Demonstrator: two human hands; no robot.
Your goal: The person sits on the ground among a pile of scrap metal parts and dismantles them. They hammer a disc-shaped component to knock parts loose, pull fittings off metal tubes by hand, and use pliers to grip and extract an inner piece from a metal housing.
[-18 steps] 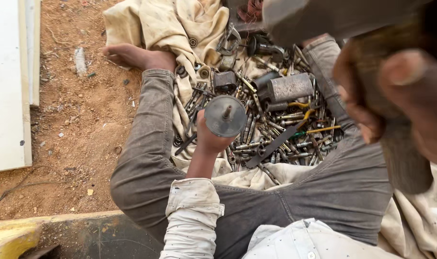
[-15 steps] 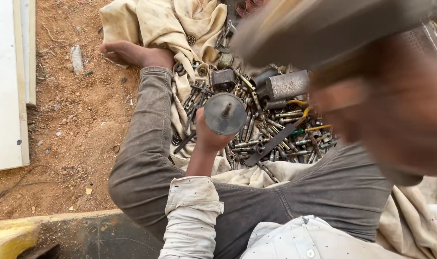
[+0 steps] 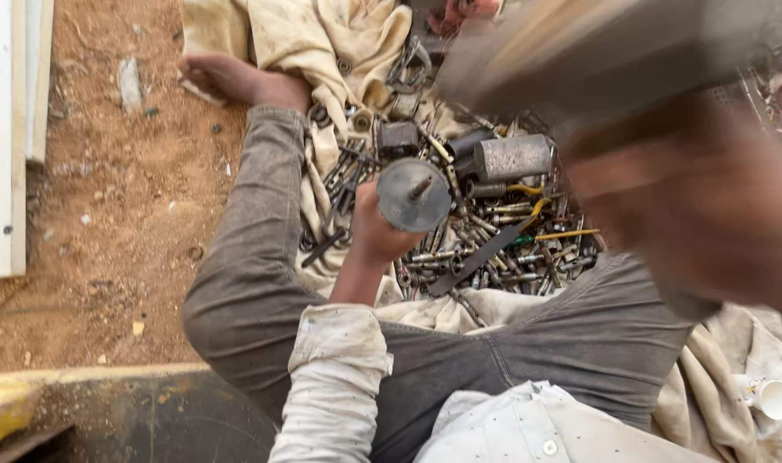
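My left hand (image 3: 375, 233) grips a round grey metal disc (image 3: 413, 195) with a short stud sticking up from its centre, held upright over my lap. My right hand (image 3: 700, 214) is close to the camera and blurred, closed around the wooden handle of a hammer whose dark metal head (image 3: 597, 51) sweeps across the top right. The hammer head is above and to the right of the disc, apart from it. Below the disc lies a pile of bolts, sockets and hand tools (image 3: 485, 231) on a dirty cream cloth (image 3: 322, 51).
I sit on sandy ground (image 3: 116, 214) with my grey-trousered left leg (image 3: 253, 257) and bare foot (image 3: 236, 81) stretched out. A grey metal cylinder (image 3: 513, 157) tops the pile. A white panel (image 3: 5, 137) stands at left, a yellow-edged metal frame (image 3: 82, 403) at bottom left, a small white part (image 3: 772, 397) at bottom right.
My right hand and the hammer have swung across the upper right and become more blurred. My left hand keeps the disc in the same place.
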